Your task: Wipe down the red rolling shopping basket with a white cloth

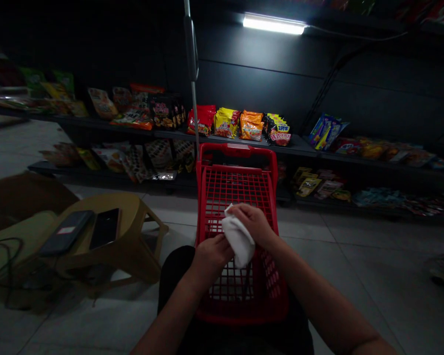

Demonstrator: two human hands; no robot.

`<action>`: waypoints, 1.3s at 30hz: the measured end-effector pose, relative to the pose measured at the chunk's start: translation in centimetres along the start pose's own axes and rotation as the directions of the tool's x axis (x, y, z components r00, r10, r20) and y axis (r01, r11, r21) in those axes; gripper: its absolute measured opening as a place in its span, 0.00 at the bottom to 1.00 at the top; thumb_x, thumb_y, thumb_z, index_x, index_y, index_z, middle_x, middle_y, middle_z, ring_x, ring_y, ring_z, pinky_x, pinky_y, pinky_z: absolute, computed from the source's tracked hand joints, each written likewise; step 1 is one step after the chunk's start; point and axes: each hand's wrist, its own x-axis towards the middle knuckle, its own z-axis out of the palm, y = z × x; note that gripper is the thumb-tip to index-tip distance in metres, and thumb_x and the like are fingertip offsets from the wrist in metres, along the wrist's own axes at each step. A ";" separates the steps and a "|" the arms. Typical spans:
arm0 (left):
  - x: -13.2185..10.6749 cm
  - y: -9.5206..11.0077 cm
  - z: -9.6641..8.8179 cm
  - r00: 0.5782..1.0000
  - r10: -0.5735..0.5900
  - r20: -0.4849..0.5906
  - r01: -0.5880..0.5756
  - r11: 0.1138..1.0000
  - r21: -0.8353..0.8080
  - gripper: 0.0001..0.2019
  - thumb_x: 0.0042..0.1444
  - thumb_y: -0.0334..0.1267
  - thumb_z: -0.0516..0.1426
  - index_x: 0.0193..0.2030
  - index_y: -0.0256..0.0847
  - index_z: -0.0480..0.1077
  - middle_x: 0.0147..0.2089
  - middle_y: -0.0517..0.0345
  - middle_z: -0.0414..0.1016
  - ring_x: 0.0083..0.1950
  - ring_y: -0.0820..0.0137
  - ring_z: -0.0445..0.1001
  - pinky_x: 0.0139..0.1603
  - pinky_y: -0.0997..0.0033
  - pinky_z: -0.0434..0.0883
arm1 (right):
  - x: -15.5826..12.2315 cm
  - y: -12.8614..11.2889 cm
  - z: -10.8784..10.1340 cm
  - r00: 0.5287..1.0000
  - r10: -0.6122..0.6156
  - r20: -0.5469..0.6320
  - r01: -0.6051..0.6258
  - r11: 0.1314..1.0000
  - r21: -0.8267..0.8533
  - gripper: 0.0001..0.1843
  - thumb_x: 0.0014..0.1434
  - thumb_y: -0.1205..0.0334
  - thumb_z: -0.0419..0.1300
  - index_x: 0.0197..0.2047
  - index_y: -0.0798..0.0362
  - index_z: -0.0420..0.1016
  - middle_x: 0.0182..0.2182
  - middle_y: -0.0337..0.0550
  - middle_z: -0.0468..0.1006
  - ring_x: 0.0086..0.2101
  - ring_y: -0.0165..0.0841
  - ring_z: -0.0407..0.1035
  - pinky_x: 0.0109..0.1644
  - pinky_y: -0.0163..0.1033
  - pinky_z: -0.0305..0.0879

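Observation:
A white cloth or tissue, folded and crumpled, is held between my two hands above a red plastic shopping basket. My right hand grips its upper end, the fingers closed over the top edge. At its lower left side, my left hand pinches it with curled fingers. The basket stands between my knees, with a grid bottom and a raised handle at the far end. Something thin and dark lies inside it, too dim to name.
Shelves of bagged snacks run across the front. To the left, a yellowish plastic stool carries a phone and a dark flat device; cables lie beside it. A thin metal pole rises behind the basket.

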 end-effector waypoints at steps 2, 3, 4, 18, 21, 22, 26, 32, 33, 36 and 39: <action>0.3 0.1 -0.4 0.999 0.026 -0.043 -0.028 0.999 -0.045 0.09 0.65 0.33 0.54 0.47 0.43 0.74 0.45 0.56 0.80 0.45 0.69 0.75 0.38 0.71 0.70 | 0.1 -0.1 -1.2 0.978 0.043 -0.203 -0.042 0.999 0.008 0.18 0.69 0.53 0.50 0.45 0.52 0.77 0.40 0.43 0.80 0.40 0.33 0.73 0.45 0.36 0.66; 0.4 0.1 -0.6 0.998 0.027 -0.054 -0.029 0.999 -0.043 0.09 0.65 0.33 0.54 0.48 0.43 0.73 0.46 0.57 0.80 0.46 0.69 0.75 0.39 0.71 0.70 | -0.1 -0.1 -1.7 0.976 0.029 -0.214 -0.035 0.999 -0.024 0.18 0.70 0.53 0.48 0.46 0.52 0.76 0.42 0.43 0.80 0.41 0.33 0.73 0.46 0.36 0.66; 0.5 0.1 -0.6 0.999 0.019 -0.050 -0.021 0.999 -0.033 0.08 0.65 0.33 0.54 0.48 0.43 0.73 0.44 0.58 0.80 0.45 0.69 0.75 0.38 0.71 0.70 | -0.5 0.0 -2.0 0.988 -0.014 -0.151 0.001 0.996 -0.084 0.18 0.70 0.53 0.48 0.48 0.52 0.76 0.43 0.44 0.80 0.42 0.34 0.73 0.47 0.37 0.66; 0.4 0.1 -0.4 1.000 0.019 0.006 -0.019 1.000 -0.022 0.08 0.63 0.34 0.56 0.48 0.43 0.73 0.45 0.59 0.80 0.45 0.67 0.74 0.38 0.70 0.71 | -3.9 1.3 -2.0 0.998 -0.036 0.045 0.048 0.950 -0.308 0.23 0.72 0.51 0.45 0.33 0.54 0.71 0.29 0.40 0.73 0.31 0.31 0.65 0.36 0.36 0.62; 0.4 0.1 -0.4 1.000 0.011 -0.002 -0.012 0.998 -0.058 0.13 0.64 0.33 0.55 0.55 0.45 0.71 0.51 0.59 0.79 0.49 0.68 0.74 0.42 0.70 0.72 | -4.1 1.6 -4.1 0.988 0.067 -0.139 -0.104 0.955 -0.279 0.24 0.72 0.49 0.41 0.36 0.53 0.71 0.28 0.39 0.72 0.28 0.30 0.65 0.32 0.34 0.60; 0.4 0.1 -0.4 1.000 0.006 0.001 -0.006 0.998 -0.058 0.14 0.65 0.32 0.55 0.55 0.45 0.71 0.52 0.59 0.79 0.49 0.68 0.74 0.43 0.70 0.72 | -4.6 1.8 -4.4 0.993 0.041 -0.109 -0.078 0.932 -0.353 0.23 0.72 0.48 0.43 0.38 0.52 0.72 0.30 0.40 0.74 0.31 0.32 0.67 0.35 0.35 0.61; 0.2 -0.1 0.0 0.999 -0.003 0.043 0.005 1.000 -0.030 0.14 0.63 0.30 0.55 0.54 0.45 0.72 0.51 0.58 0.79 0.48 0.68 0.73 0.42 0.69 0.72 | -7.5 2.8 -3.1 0.988 -0.065 0.137 0.139 0.756 -0.640 0.18 0.67 0.48 0.55 0.54 0.48 0.72 0.45 0.47 0.76 0.47 0.41 0.68 0.55 0.48 0.60; 0.2 0.1 -0.2 0.998 -0.004 0.062 0.007 0.999 -0.042 0.15 0.64 0.31 0.54 0.56 0.45 0.71 0.51 0.57 0.79 0.47 0.68 0.73 0.42 0.69 0.72 | -6.1 4.1 -2.7 0.997 0.054 -0.053 -0.071 0.920 -0.385 0.22 0.69 0.46 0.49 0.39 0.53 0.75 0.33 0.43 0.77 0.36 0.36 0.70 0.45 0.41 0.64; 0.2 0.1 -0.2 0.998 0.000 0.059 0.002 0.999 -0.044 0.15 0.64 0.31 0.54 0.56 0.45 0.71 0.51 0.57 0.79 0.47 0.68 0.73 0.42 0.69 0.72 | -5.3 4.0 -3.2 0.989 0.092 -0.117 -0.119 0.959 -0.255 0.25 0.70 0.45 0.45 0.40 0.53 0.75 0.31 0.42 0.76 0.33 0.34 0.69 0.40 0.38 0.65; 0.3 0.0 0.1 0.997 -0.002 0.071 0.004 1.000 -0.021 0.15 0.63 0.31 0.56 0.55 0.46 0.72 0.50 0.57 0.78 0.46 0.67 0.72 0.40 0.70 0.72 | -3.8 3.3 -3.9 0.975 0.077 -0.207 -0.095 0.992 -0.080 0.26 0.71 0.45 0.43 0.50 0.54 0.73 0.36 0.44 0.78 0.35 0.34 0.71 0.38 0.37 0.67; 0.5 -0.1 0.3 0.994 -0.023 0.108 0.017 0.998 0.058 0.07 0.61 0.31 0.58 0.44 0.44 0.75 0.40 0.57 0.77 0.41 0.66 0.71 0.33 0.71 0.70 | -3.3 2.7 -2.7 0.978 -0.166 0.126 0.196 0.938 -0.286 0.19 0.69 0.51 0.52 0.58 0.48 0.72 0.52 0.46 0.76 0.54 0.39 0.67 0.60 0.47 0.61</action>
